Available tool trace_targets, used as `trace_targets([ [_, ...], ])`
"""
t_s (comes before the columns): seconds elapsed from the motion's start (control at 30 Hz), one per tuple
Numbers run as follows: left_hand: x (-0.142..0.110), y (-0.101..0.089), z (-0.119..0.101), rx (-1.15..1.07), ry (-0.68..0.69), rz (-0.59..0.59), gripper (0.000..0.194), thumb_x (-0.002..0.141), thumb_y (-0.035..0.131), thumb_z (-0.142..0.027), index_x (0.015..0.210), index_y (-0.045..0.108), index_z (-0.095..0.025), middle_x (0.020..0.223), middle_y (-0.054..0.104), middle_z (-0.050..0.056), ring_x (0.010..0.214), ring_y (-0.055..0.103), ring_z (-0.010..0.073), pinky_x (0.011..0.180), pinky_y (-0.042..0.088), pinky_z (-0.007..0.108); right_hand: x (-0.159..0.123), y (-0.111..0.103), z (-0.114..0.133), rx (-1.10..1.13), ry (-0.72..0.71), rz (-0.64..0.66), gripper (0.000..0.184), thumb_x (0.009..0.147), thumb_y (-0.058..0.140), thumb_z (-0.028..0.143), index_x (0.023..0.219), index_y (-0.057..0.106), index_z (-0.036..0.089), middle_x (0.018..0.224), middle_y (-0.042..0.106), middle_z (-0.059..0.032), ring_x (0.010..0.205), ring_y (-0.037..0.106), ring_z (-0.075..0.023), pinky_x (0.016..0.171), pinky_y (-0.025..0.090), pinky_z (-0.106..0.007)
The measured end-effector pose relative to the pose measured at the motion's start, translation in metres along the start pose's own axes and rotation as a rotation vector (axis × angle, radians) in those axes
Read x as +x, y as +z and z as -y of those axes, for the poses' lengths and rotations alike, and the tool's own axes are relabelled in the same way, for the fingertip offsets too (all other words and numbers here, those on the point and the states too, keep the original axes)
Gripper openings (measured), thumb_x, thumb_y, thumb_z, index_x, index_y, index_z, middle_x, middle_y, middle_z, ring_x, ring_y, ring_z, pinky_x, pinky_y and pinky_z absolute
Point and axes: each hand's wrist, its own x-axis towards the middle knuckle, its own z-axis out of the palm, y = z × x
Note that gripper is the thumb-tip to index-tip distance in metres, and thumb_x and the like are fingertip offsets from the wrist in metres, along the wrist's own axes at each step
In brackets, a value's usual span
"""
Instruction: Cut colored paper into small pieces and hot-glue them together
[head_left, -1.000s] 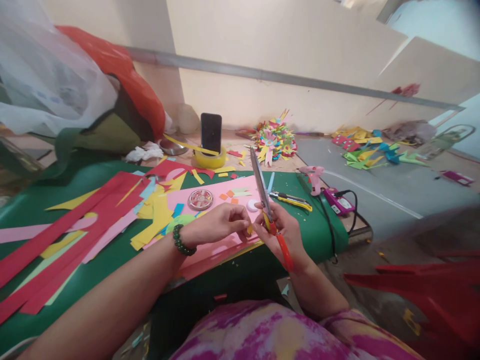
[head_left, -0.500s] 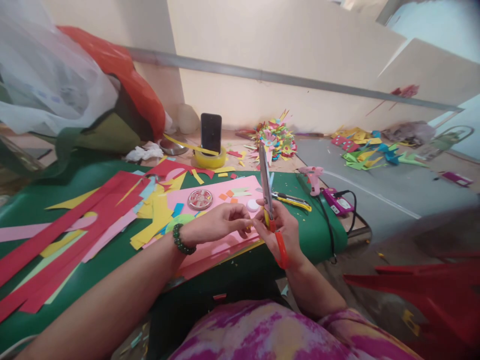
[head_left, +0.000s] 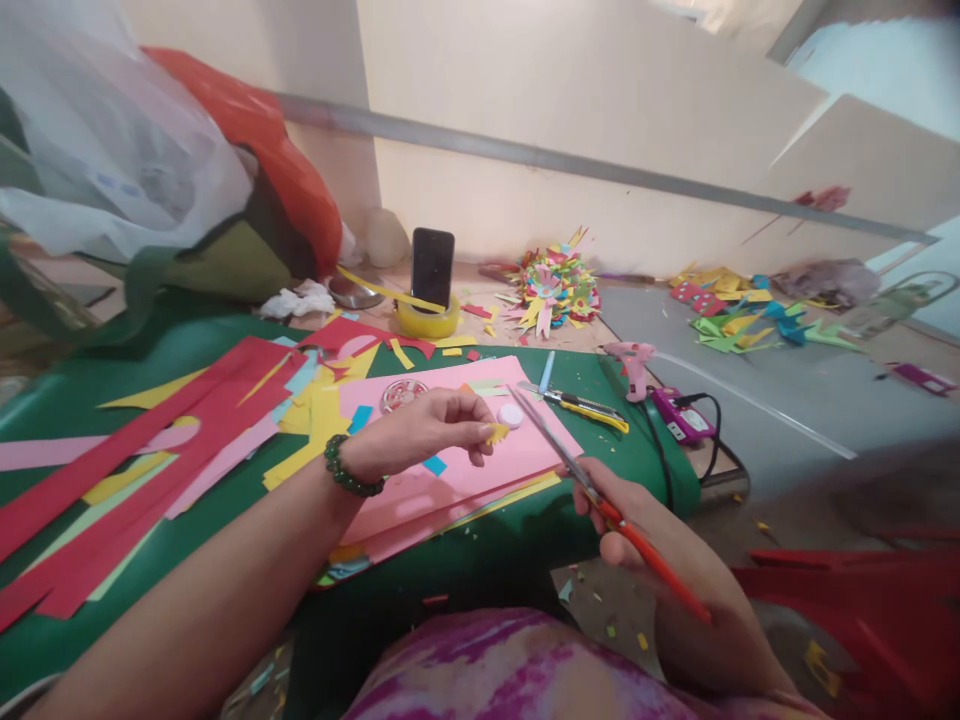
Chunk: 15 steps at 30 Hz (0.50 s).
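Note:
Pinched between the thumb and fingers of my left hand (head_left: pixel 442 425) is a small yellow paper piece (head_left: pixel 497 434) with a notched edge. It is held above a stack of pink paper sheets (head_left: pixel 420 500). My right hand (head_left: pixel 630 520) is wrapped round red-handled scissors (head_left: pixel 592 490), their blades pointing up and left, apart from the yellow piece. Close by the blades, a small round white lid (head_left: pixel 510 416) lies on the pink paper. A round red-and-silver patterned disc (head_left: pixel 405 395) is partly hidden behind my left hand.
Red paper strips (head_left: pixel 150 460) and yellow scraps (head_left: pixel 315 430) cover the left side. A yellow box cutter (head_left: pixel 589 408), a pink glue gun (head_left: pixel 631 368) and a purple power strip (head_left: pixel 681 415) lie right. Behind are a phone (head_left: pixel 433 268) on a tape roll (head_left: pixel 426 320) and paper flowers (head_left: pixel 555 285).
My right hand has moved right and down, away from my left, and the scissors have swung from upright to slanting. The yellow piece in my left hand now shows clearly.

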Motion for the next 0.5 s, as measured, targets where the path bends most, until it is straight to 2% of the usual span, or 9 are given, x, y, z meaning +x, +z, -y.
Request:
trace_targets([
  [0.1, 0.0001, 0.0007, -0.0002, -0.021, 0.001, -0.016, 0.031, 0.079, 0.072, -0.041, 0.078, 0.061, -0.012, 0.070, 0.064, 0.000, 0.063, 0.059, 0.0098, 0.066, 0.048, 0.025, -0.0062, 0.0005, 0.0006, -0.099, 0.056, 0.079, 0.076, 0.071, 0.036, 0.090, 0.094, 0.051, 0.019, 0.071, 0.052, 0.0008, 0.059, 0.044, -0.0136, 0.051, 0.034, -0.023],
  [0.23, -0.0005, 0.0017, -0.0009, -0.026, 0.007, -0.027, 0.030, 0.078, 0.073, -0.039, 0.078, 0.061, -0.012, 0.068, 0.064, -0.001, 0.062, 0.059, 0.0095, 0.065, 0.048, 0.024, -0.0090, 0.0020, 0.0039, -0.120, 0.060, 0.138, 0.070, 0.075, 0.042, 0.086, 0.091, 0.050, 0.019, 0.068, 0.050, 0.0030, 0.056, 0.043, -0.0123, 0.051, 0.032, -0.023],
  [0.5, 0.0005, -0.0001, -0.0007, -0.004, -0.004, -0.019, 0.027, 0.078, 0.074, -0.036, 0.074, 0.063, -0.011, 0.066, 0.064, 0.000, 0.059, 0.060, 0.0090, 0.063, 0.049, 0.023, -0.0123, 0.0034, -0.0035, -0.047, 0.124, 0.154, 0.057, 0.085, 0.049, 0.071, 0.100, 0.057, 0.017, 0.066, 0.050, 0.0028, 0.054, 0.048, -0.0118, 0.046, 0.028, -0.021],
])
